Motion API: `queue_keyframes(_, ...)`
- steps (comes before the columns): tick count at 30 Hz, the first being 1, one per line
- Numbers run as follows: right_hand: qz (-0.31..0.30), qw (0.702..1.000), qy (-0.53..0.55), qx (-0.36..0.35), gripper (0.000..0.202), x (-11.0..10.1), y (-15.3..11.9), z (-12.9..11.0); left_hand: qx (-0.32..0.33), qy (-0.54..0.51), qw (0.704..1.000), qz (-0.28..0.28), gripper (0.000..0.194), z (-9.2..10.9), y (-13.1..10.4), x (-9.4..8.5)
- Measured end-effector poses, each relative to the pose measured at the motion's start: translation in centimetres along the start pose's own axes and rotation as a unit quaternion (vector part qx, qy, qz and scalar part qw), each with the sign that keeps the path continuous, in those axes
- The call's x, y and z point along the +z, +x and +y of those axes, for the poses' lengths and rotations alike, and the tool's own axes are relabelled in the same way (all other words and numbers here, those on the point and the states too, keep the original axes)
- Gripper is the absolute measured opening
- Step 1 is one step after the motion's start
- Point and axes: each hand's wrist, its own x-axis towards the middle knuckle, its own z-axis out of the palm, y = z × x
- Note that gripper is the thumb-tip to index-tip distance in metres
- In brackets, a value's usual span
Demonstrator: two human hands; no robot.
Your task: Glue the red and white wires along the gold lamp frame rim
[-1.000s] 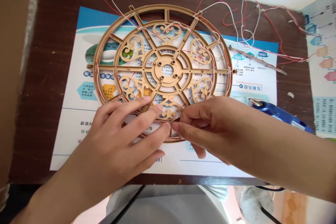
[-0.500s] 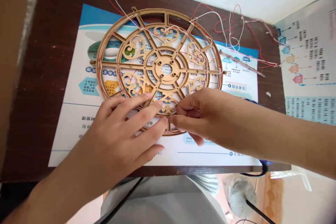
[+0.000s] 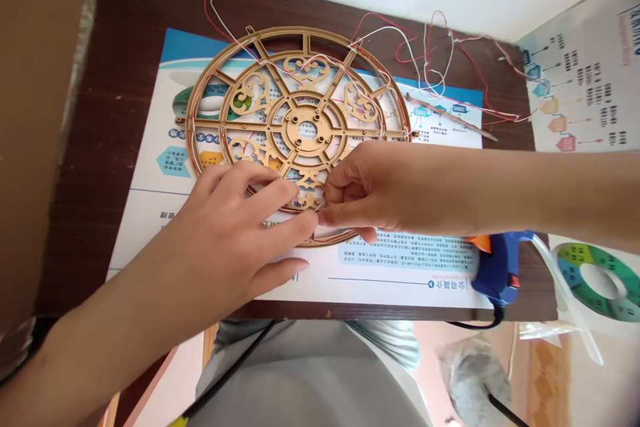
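A gold round openwork frame [image 3: 294,130] with spokes and scroll ornaments lies flat on a printed sheet. Thin red and white wires [image 3: 345,61] run along its grooves. My left hand [image 3: 235,227] rests with fingers spread over the near-left part of the frame, its index fingertip touching the near rim. Beside that fingertip, my right hand [image 3: 365,190] is closed in a pinch on a thin wire [image 3: 321,208] at the near rim. Most of this wire is hidden by the fingers.
Loose red and white wires [image 3: 411,53] trail behind the frame toward the wall. A brown stick [image 3: 455,117] lies right of it. At the right front is a blue glue gun [image 3: 495,273] with a translucent glue stick [image 3: 570,300]. The printed sheet [image 3: 143,230] covers much of the dark table [image 3: 75,213].
The camera view has shifted, and my right forearm sits higher, showing more of the glue gun. Both hands stay at the near rim, the right one still pinching the wire.
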Motion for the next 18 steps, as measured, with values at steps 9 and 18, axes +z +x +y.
queue_keyframes(9,0.028,0.996,-0.087,0.010,0.042,-0.4,-0.1,-1.1,-0.010,-0.014,0.999,-0.040,0.020,-0.6,0.0,-0.7)
queue_keyframes(18,0.013,0.997,-0.080,0.006,0.044,-0.9,-0.6,-1.8,-0.029,-0.050,0.996,-0.062,0.026,-1.4,-0.2,-1.1)
